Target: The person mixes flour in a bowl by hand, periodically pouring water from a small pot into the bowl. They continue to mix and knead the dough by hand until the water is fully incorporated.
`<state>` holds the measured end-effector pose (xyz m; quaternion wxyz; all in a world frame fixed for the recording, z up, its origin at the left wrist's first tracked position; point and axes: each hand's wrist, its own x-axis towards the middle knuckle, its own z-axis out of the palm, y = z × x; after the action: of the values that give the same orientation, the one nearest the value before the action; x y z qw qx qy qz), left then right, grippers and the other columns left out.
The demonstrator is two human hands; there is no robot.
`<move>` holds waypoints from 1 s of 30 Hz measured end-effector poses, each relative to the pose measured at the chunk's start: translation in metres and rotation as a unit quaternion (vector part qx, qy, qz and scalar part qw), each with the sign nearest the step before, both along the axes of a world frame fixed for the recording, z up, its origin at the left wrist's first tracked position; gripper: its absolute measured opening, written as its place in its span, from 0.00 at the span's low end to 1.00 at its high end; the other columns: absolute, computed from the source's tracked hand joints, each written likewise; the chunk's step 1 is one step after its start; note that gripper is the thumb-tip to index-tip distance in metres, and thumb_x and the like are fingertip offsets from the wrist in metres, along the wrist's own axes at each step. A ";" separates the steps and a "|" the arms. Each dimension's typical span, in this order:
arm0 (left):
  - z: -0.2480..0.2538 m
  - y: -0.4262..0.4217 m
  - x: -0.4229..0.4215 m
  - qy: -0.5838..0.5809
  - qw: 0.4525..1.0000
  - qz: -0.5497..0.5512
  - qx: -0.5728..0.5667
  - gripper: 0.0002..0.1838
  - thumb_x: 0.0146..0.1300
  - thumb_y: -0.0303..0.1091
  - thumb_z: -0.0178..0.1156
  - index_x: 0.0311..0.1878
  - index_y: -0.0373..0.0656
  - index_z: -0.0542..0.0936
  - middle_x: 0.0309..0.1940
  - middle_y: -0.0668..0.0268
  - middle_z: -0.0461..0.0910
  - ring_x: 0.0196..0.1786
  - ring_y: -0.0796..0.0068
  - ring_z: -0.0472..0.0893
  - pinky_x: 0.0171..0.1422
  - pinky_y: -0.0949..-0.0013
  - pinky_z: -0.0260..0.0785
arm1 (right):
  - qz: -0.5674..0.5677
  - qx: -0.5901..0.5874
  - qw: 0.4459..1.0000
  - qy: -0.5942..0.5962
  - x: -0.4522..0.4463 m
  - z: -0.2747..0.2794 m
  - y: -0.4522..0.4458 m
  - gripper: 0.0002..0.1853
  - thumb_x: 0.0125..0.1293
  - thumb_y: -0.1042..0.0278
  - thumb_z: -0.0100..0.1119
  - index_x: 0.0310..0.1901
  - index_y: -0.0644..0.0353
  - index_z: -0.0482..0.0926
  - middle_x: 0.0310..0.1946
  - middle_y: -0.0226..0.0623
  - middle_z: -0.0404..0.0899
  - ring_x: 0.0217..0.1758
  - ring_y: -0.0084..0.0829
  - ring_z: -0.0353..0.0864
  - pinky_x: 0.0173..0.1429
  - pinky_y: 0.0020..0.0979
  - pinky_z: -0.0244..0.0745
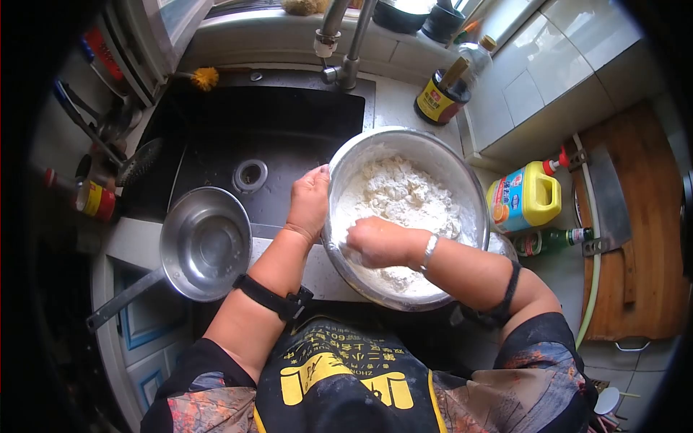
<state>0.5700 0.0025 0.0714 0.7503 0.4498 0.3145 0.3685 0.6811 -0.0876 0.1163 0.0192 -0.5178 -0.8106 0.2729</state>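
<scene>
Left hand clamps bowl by rim; right hand curls in flour, hold unclear; part clumped, rest loose, unmixed

A round silver metal bowl, white floury dough in it, sits at the near right of a black rectangular sink, the left hand at its left rim, the right hand inside. At the sink's near left is a silver metal saucepan; behind, a silver metal tap. Right of the bowl stands a yellow plastic jug, a green glass bottle just nearer, and a brown wooden board farther right.
</scene>
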 end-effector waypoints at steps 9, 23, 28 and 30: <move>0.001 -0.005 -0.006 0.038 0.996 -0.006 0.075 0.15 0.67 0.35 0.44 0.46 0.34 0.75 0.35 0.69 0.77 0.37 0.84 0.72 0.43 0.79 0.66 | -0.471 0.064 0.880 -0.022 0.079 -0.014 0.075 0.10 0.54 0.66 0.51 0.32 0.61 0.79 0.35 0.50 0.78 0.42 0.45 0.77 0.49 0.37 0.70; -0.002 0.002 0.000 0.008 0.999 0.022 0.045 0.14 0.66 0.34 0.45 0.44 0.34 0.75 0.34 0.69 0.77 0.36 0.84 0.72 0.41 0.79 0.66 | -0.034 -0.104 0.993 0.053 0.004 -0.007 0.012 0.06 0.47 0.73 0.53 0.28 0.63 0.77 0.28 0.50 0.76 0.34 0.46 0.76 0.41 0.37 0.70; 0.002 0.003 0.002 0.008 0.999 0.001 0.035 0.14 0.66 0.34 0.46 0.44 0.35 0.76 0.35 0.70 0.77 0.36 0.85 0.72 0.42 0.79 0.66 | -0.204 -0.002 0.975 -0.086 0.016 -0.007 0.062 0.09 0.46 0.73 0.53 0.31 0.62 0.79 0.31 0.49 0.77 0.38 0.44 0.77 0.45 0.36 0.70; 0.002 0.004 -0.001 0.023 0.998 -0.010 0.051 0.14 0.65 0.35 0.46 0.45 0.35 0.76 0.35 0.70 0.77 0.36 0.86 0.72 0.42 0.80 0.66 | -0.375 0.038 0.926 0.011 0.057 -0.028 0.079 0.10 0.48 0.70 0.52 0.32 0.63 0.79 0.32 0.49 0.78 0.39 0.44 0.78 0.47 0.37 0.70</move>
<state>0.5692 0.0066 0.0738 0.7226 0.4988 0.3078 0.3664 0.7383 -0.0089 0.0879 0.1489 -0.7795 -0.5670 0.2209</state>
